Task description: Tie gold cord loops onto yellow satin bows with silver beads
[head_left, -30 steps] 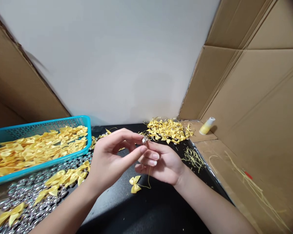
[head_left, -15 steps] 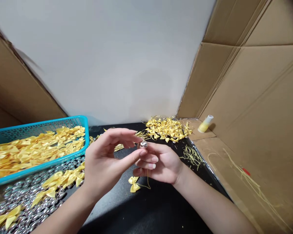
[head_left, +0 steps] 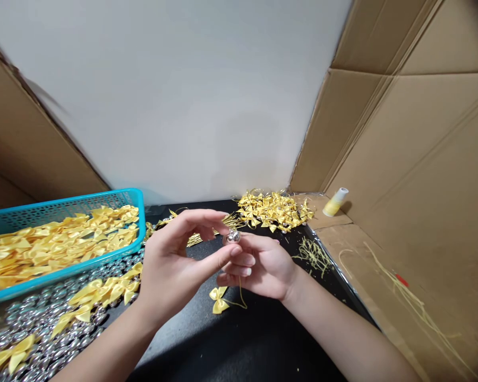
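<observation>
My left hand [head_left: 175, 265] and my right hand [head_left: 263, 265] meet above the black table [head_left: 242, 345]. Between their fingertips is a small silver bell [head_left: 233, 236], pinched from both sides. A thin gold thread hangs from my right hand down to a small yellow ribbon bow [head_left: 219, 300] lying on the table just below. Both hands have fingers curled in a pinch.
A turquoise basket [head_left: 103, 197] of yellow bows stands at the left. Several silver bells [head_left: 43, 318] and loose bows [head_left: 103, 292] lie before it. A heap of finished bows [head_left: 274, 211] sits at the back, thread scraps [head_left: 314, 255] and a yellow spool [head_left: 336, 202] at right. Cardboard walls enclose the space.
The hands have dropped slightly and the bell has been turned between the fingertips. The bow on the table has stayed in place.
</observation>
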The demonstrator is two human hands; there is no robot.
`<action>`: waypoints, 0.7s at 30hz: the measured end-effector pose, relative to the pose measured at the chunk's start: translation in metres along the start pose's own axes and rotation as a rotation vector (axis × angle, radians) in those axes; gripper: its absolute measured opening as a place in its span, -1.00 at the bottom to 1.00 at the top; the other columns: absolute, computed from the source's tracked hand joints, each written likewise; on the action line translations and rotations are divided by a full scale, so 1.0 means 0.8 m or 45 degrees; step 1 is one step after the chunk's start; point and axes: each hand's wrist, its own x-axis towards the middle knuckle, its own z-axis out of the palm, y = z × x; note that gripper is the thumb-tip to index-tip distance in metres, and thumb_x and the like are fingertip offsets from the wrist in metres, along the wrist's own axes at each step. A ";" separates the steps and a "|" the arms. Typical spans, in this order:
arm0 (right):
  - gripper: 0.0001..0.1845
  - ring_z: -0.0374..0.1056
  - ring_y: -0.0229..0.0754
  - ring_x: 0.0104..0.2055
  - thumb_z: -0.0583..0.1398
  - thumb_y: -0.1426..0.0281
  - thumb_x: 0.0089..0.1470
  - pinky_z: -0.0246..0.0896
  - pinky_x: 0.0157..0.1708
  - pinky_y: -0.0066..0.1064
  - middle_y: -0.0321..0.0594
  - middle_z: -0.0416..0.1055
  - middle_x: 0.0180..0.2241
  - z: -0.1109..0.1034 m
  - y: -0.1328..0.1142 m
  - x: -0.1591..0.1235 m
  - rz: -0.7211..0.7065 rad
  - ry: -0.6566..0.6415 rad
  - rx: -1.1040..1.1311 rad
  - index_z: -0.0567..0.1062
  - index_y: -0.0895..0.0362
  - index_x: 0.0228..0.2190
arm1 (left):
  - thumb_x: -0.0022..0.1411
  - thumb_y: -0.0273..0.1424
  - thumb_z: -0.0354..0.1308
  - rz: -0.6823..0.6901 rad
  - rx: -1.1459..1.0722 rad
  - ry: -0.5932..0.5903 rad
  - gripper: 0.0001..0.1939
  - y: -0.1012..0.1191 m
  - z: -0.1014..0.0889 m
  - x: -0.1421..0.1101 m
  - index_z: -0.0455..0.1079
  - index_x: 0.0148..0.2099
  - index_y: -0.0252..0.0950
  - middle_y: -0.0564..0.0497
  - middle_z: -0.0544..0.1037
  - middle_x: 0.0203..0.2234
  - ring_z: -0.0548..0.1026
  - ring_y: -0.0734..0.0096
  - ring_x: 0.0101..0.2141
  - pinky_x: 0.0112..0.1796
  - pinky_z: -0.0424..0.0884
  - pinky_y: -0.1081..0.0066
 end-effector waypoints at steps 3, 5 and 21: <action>-0.79 0.03 -0.40 -0.63 0.17 0.38 0.15 0.29 -0.31 -0.44 -0.48 0.09 -0.72 0.000 0.000 0.000 -0.003 0.005 0.009 0.46 0.20 -0.50 | 0.06 -0.56 0.35 -0.023 0.014 -0.027 -0.60 -0.001 -0.001 -0.001 0.48 -0.08 -0.08 0.13 0.53 -0.37 0.42 0.49 -0.34 -0.29 0.37 0.46; -0.79 0.02 -0.40 -0.63 0.17 0.39 0.15 0.30 -0.30 -0.44 -0.49 0.08 -0.72 0.000 0.000 0.000 -0.006 0.003 0.006 0.47 0.20 -0.49 | 0.06 -0.55 0.35 -0.033 0.020 -0.024 -0.61 -0.001 -0.001 -0.001 0.48 -0.08 -0.07 0.13 0.53 -0.37 0.42 0.49 -0.34 -0.29 0.36 0.46; -0.81 -0.04 -0.41 -0.63 0.20 0.37 0.11 0.26 -0.34 -0.48 -0.50 0.06 -0.72 0.005 0.001 -0.001 -0.016 0.046 -0.073 0.42 0.18 -0.50 | 0.07 -0.48 0.36 -0.043 0.072 -0.039 -0.67 -0.002 0.000 0.000 0.48 -0.10 -0.10 0.10 0.53 -0.39 0.40 0.45 -0.36 -0.32 0.36 0.43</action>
